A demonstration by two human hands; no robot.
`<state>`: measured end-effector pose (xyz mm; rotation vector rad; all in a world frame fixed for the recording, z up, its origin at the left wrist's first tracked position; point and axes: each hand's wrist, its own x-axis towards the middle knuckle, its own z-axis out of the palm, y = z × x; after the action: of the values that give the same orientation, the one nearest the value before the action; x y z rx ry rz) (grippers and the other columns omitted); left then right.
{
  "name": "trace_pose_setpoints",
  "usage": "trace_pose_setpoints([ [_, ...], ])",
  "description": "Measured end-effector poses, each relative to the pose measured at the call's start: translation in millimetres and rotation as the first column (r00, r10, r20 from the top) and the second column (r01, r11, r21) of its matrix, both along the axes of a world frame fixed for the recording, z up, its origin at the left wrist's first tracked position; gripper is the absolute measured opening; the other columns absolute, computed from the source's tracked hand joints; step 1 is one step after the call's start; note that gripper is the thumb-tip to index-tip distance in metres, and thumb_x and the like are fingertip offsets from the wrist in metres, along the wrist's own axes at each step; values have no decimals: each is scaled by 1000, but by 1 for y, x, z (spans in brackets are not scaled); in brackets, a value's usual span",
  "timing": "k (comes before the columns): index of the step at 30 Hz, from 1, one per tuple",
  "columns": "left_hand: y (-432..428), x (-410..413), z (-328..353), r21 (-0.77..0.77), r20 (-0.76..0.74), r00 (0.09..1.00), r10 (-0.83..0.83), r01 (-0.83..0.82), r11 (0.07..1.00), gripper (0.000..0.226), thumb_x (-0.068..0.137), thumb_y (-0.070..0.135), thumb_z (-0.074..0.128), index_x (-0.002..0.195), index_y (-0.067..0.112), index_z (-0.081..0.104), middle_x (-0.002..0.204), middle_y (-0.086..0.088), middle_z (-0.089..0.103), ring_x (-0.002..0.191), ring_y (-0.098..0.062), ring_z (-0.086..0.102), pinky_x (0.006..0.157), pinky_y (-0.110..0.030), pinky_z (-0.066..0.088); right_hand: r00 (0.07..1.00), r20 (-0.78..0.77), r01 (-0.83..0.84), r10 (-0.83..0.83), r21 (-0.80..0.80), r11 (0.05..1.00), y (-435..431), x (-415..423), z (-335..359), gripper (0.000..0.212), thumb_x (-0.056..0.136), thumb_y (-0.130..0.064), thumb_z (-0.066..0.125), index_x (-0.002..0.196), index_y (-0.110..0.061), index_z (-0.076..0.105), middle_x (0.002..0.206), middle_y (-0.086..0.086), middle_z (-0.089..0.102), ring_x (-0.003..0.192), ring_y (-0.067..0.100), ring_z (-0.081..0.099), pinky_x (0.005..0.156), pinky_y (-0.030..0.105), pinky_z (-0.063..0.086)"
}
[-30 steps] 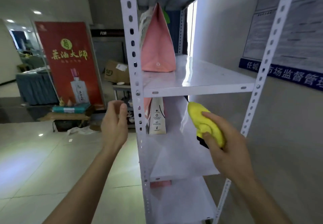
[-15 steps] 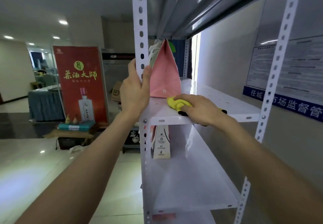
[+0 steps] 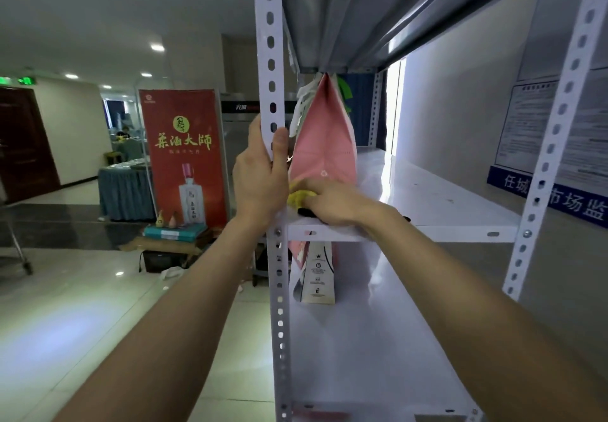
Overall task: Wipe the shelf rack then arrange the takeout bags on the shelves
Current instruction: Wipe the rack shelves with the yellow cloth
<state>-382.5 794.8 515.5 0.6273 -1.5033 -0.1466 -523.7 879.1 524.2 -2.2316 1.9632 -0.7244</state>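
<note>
The left hand (image 3: 260, 178) grips the rack post (image 3: 270, 59). The right hand (image 3: 332, 202) presses a yellow cloth (image 3: 297, 197) onto the shelf (image 3: 427, 197), seemingly touching the pink bag (image 3: 324, 145) upright just behind it.

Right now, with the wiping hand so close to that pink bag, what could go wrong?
The right hand presses the yellow cloth at the base of the pink bag; a push could tip or slide it. The left hand grips the front post, so a hard pull might rock it.
</note>
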Motion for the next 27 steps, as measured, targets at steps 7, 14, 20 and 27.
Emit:
trace_pose_setpoints([
  [7, 1, 1, -3, -24, -4, 1000, 22, -22, 999, 55, 116, 54, 34, 152, 17, 53, 65, 23, 60, 56, 3, 57, 53, -15, 34, 991, 133, -15, -5, 153, 988, 70, -68, 9, 43, 100, -28, 57, 125, -63, 64, 135, -13, 59, 102, 0, 61, 76, 15, 45],
  [14, -6, -3, -5, -38, -37, 999, 38, -39, 999, 54, 116, 59, 32, 142, 18, 56, 76, 26, 64, 59, -5, 62, 54, -30, 44, 995, 96, 26, -40, 144, 989, 7, -36, 17, 34, 103, -42, 52, 133, -57, 62, 142, -6, 63, 127, 24, 62, 109, 40, 51],
  [20, -4, 1, -2, -37, -26, 998, 61, -62, 997, 62, 112, 70, 28, 137, 21, 57, 75, 14, 63, 58, -13, 62, 51, -34, 48, 997, -77, -15, 20, 69, 997, -29, -1, 7, 28, 107, -41, 38, 96, -42, 63, 124, 3, 71, 115, 30, 63, 104, 51, 49],
  [27, -2, 3, -1, -1, -15, 996, 83, -83, 997, 66, 109, 76, 27, 138, 25, 57, 80, 10, 66, 61, -13, 63, 55, -44, 55, 998, 34, -46, 44, 62, 997, 29, -24, 2, 42, 106, -32, 46, 145, -40, 61, 151, -7, 59, 139, 24, 51, 120, 47, 38],
])
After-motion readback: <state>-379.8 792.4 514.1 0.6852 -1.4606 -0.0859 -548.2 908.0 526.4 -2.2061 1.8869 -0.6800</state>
